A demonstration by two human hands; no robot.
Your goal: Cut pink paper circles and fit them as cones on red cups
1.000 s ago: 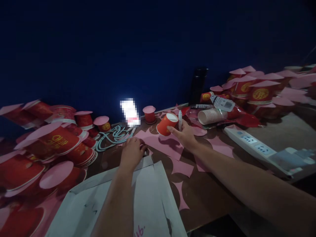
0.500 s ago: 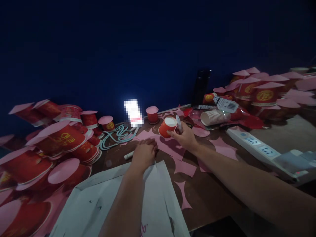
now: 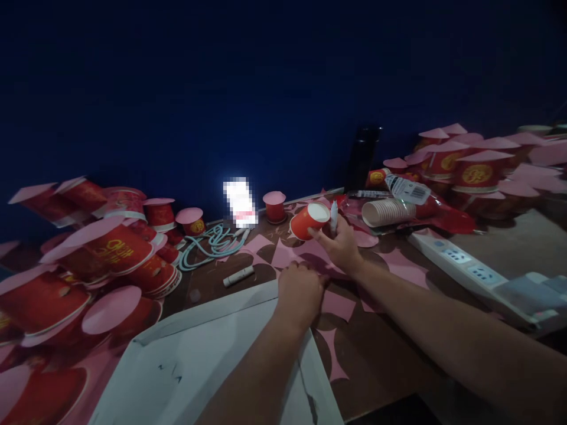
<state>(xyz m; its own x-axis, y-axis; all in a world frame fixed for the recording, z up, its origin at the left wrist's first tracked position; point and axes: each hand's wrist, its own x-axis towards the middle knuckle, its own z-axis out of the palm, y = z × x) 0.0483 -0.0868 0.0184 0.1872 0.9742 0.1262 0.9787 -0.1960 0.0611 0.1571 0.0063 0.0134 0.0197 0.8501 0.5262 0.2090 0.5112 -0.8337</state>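
Note:
My right hand is closed on a red paper cup, tilted with its white round end facing up. The same hand also holds a slim white tube with a narrow tip, pointing upward beside the cup. Lower and to the left, my left hand is closed, its fingers curled down at the corner of a white board and by pink paper scraps. Its fingertips are mostly hidden, so I cannot make out what is in them. A second white tube lies on the brown table.
Red cups with pink discs are heaped at left and right. A single disc-topped cup stands behind. Also around are a pale blue cable, a bright phone screen, bagged nested cups and a power strip.
My left hand has moved right and slightly toward me, uncovering the tube on the table. My right hand has shifted a little right with the cup and tube, and the cup leans over more.

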